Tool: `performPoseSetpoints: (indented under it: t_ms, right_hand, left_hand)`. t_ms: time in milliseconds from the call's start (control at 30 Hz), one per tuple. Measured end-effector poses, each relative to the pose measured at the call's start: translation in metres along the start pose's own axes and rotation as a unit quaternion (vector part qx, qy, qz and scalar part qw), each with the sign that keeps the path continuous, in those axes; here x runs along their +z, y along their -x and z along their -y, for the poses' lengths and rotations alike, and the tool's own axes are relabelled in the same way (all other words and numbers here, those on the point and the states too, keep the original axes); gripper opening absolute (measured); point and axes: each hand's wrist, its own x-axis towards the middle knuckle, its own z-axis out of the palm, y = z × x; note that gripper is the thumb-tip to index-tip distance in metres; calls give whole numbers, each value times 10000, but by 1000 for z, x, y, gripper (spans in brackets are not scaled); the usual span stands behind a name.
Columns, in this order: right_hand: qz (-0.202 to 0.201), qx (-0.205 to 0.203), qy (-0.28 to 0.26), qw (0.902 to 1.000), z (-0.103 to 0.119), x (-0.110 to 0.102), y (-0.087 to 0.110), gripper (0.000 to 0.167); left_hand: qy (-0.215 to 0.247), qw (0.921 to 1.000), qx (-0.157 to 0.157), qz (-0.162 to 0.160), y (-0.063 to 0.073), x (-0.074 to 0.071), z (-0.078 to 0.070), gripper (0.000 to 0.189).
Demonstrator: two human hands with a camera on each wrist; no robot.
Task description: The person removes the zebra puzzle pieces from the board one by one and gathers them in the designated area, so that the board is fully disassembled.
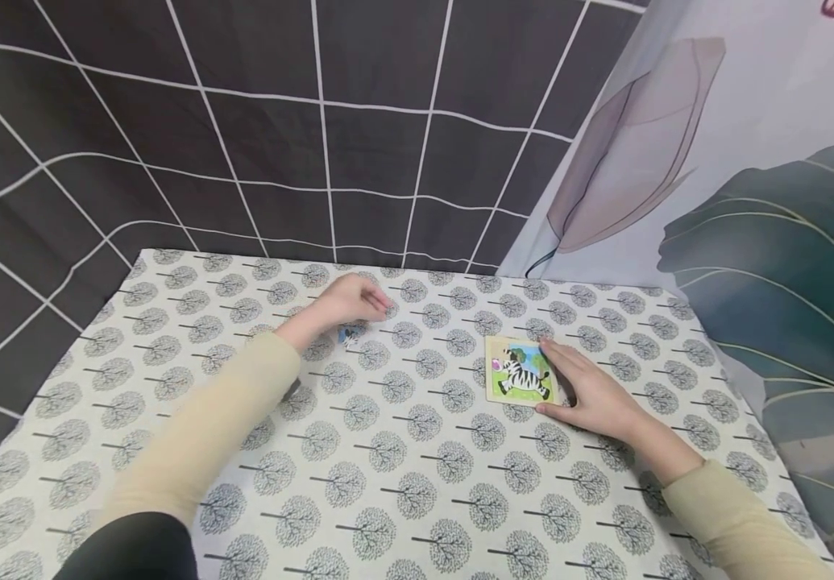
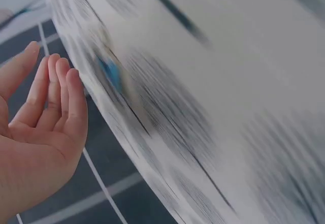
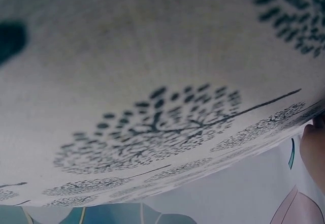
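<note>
Two hands are out over the bench [image 1: 425, 447]: the left hand [image 1: 347, 298] is loose with nothing in it, just beside a little blue piece [image 1: 348, 333], and the right hand [image 1: 591, 392] is spread wide, its thumb and fingers touching the right side of the flat zebra board [image 1: 520, 372]. I think this is the reaching step, with the little piece not picked up yet. The next move seems to call for a small, careful pinch on it, with the board held still.
</note>
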Motion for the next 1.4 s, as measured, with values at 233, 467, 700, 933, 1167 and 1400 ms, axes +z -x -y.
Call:
performPoseSetpoints:
  t_ms: [233, 467, 700, 933, 1167, 1400]
  right_hand:
    - [-4, -5, -6, 10000, 0, 1, -3, 106]
    - [-32, 10, -34, 10000, 1, 2, 0, 106]
    - [-86, -33, -43, 9999, 0, 3, 2, 105]
    - [-113, -81, -9, 9999, -1, 2, 1, 105]
    - [-115, -99, -77, 9999, -1, 1, 0, 105]
    - [-129, -89, -58, 9999, -2, 2, 1, 104]
  left_hand:
    - [198, 9987, 407, 227, -19, 39, -34, 26]
    - [193, 9971, 578, 456, -36, 79, -65, 23]
    - [122, 9947, 856, 557, -53, 117, -83, 19]
    - [223, 9957, 765, 480, -59, 138, -92, 16]
    - [-334, 9955, 813, 339, -61, 147, -97, 12]
    - [-674, 9943, 730, 391, -57, 150, -102, 13]
